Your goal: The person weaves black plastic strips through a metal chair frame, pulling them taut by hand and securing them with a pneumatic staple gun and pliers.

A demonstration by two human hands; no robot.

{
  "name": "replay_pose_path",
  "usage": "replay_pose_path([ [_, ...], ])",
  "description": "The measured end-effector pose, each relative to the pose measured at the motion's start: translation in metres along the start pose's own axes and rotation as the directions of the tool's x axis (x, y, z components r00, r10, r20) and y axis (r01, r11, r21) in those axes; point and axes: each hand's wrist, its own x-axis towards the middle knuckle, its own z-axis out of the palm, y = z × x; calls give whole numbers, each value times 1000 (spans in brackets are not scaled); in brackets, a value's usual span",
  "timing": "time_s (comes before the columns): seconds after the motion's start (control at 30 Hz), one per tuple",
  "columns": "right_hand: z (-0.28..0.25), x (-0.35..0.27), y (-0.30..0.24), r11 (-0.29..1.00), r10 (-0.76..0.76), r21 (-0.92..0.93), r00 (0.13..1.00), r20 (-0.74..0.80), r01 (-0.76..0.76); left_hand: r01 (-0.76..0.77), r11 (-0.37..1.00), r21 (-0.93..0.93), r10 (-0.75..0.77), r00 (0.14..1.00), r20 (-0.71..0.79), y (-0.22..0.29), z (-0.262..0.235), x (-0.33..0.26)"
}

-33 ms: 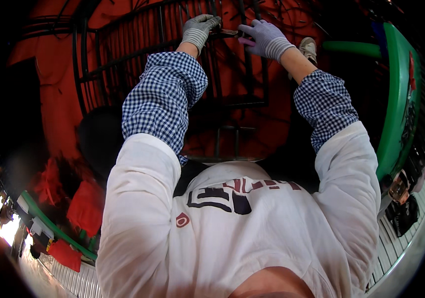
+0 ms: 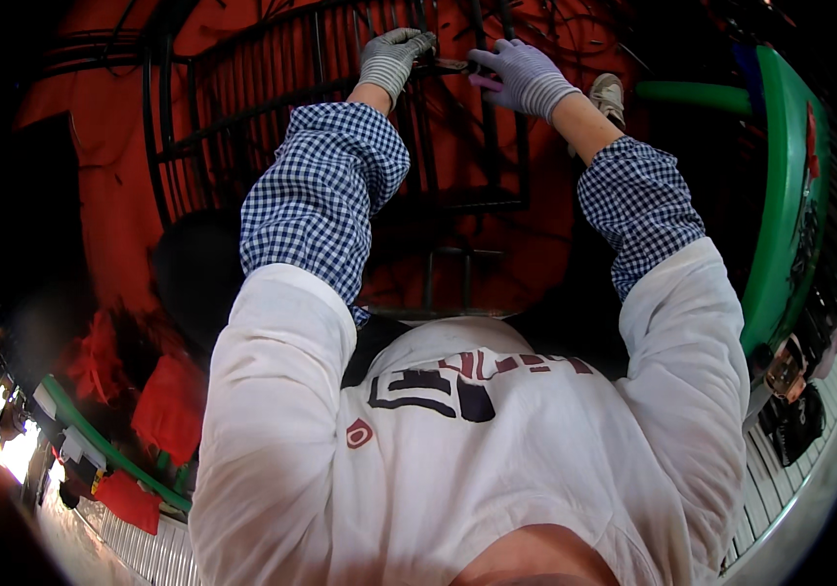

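Note:
Both my arms reach up and forward, in blue checked sleeves under a white vest. My left hand (image 2: 394,57), in a grey glove, is curled around a bar of a black wire frame (image 2: 316,93). My right hand (image 2: 524,78), in a pale grey glove, faces it from the right. Its fingers and thumb pinch a small dark piece (image 2: 450,66) that lies between the two hands against the frame. The frame stands in front of an orange-red surface (image 2: 115,146). What the dark piece is cannot be made out.
A curved green bar (image 2: 780,225) runs down the right side, and a green pipe (image 2: 692,95) lies beside it. Another green rail (image 2: 106,444) with red cloth bundles (image 2: 169,410) is at lower left. A ribbed metal floor (image 2: 790,469) shows at lower right, and a light shoe (image 2: 609,96) near my right wrist.

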Motion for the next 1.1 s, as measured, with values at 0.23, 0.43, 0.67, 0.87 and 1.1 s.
replay_pose_path([
  [0.23, 21, 7, 2, 994, -83, -79, 995, -48, 79, -12, 998, 70, 13, 1000, -14, -7, -2, 5],
  [0.43, 17, 2, -3, 996, -14, 90, 1000, -25, 16, 118, 962, -246, -160, 974, -160, 13, 1, 10],
  [0.67, -66, -45, 65, 983, 95, 180, 752, -652, 32, -146, 904, -402, 62, 975, -214, 69, -70, 63],
  [0.87, -93, -180, 203, 737, 618, 250, 475, -627, -628, -68, 193, 979, -175, 979, 102, 10, -74, 33],
  [1.1, -68, -317, 285, 315, 897, 543, 59, -437, -778, 193, 264, 945, -324, 940, -102, 5, -85, 8],
])
